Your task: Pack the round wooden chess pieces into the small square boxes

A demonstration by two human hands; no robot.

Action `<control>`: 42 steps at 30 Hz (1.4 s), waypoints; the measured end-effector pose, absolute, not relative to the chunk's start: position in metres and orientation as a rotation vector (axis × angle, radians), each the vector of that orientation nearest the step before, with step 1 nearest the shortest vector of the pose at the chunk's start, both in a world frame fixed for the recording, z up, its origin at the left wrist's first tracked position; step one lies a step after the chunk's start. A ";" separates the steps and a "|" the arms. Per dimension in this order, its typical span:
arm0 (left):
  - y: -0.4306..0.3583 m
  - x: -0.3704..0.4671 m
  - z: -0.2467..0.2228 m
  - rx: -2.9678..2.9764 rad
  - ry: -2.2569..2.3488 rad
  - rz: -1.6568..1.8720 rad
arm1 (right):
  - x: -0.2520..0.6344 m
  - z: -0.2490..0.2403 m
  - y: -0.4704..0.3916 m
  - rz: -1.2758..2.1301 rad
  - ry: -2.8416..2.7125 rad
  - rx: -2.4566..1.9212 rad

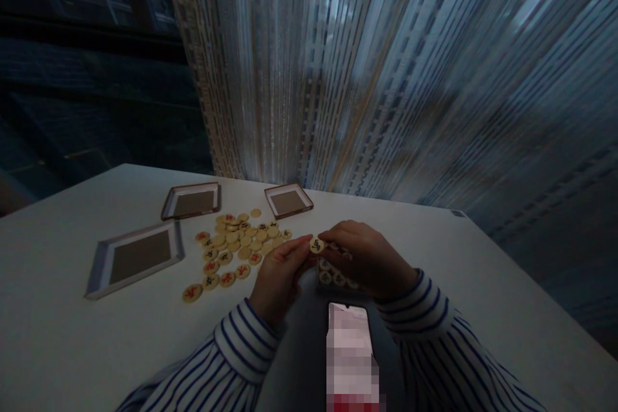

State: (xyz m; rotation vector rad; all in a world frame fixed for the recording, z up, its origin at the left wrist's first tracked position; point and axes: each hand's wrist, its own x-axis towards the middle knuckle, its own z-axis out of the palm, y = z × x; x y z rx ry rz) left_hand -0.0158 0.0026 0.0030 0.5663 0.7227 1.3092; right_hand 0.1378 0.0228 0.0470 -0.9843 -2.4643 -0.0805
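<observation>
Game piece [317,244]: looks light, stiff, perhaps slippery; best held by its rim.
Left hand [284,273]: pinches one edge.
Right hand [363,256]: pinches the opposite edge.

One round game piece [317,244], pale, dark-charactered, held up, face toward the viewer; similar boxed pieces [339,279] in rows, partly hidden; loose pieces [244,240], red-marked, dark-marked or plain-faced, scattered, some overlapping, left.

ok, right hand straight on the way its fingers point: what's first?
The round piece, which the right hand seems to touch; next in line looks like the left hand, though depth is unclear.
</observation>
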 end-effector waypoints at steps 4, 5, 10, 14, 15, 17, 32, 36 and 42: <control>0.003 -0.014 0.001 0.551 0.790 1.322 | 0.135 0.050 0.019 -0.094 -2.474 -1.044; 0.003 -0.014 0.002 0.554 0.804 1.323 | 0.135 0.051 0.019 -0.101 -2.479 -1.055; 0.002 -0.013 0.003 0.579 0.816 1.321 | 0.133 0.054 0.017 -0.124 -2.511 -1.083; 0.003 -0.013 0.001 0.587 0.812 1.307 | 0.135 0.053 0.018 -0.148 -2.539 -1.116; 0.003 -0.013 0.000 0.588 0.819 1.310 | 0.136 0.053 0.019 -0.150 -2.539 -1.127; 0.004 -0.014 -0.001 0.586 0.836 1.323 | 0.137 0.053 0.019 -0.147 -2.537 -1.145; 0.010 -0.020 -0.014 0.739 1.003 1.355 | 0.162 0.061 0.030 -0.012 -2.609 -1.546; 0.009 -0.020 -0.011 0.817 1.057 1.360 | 0.161 0.062 0.029 -0.006 -2.607 -1.566; 0.007 -0.020 -0.005 0.937 1.146 1.352 | 0.162 0.062 0.030 0.053 -2.666 -1.686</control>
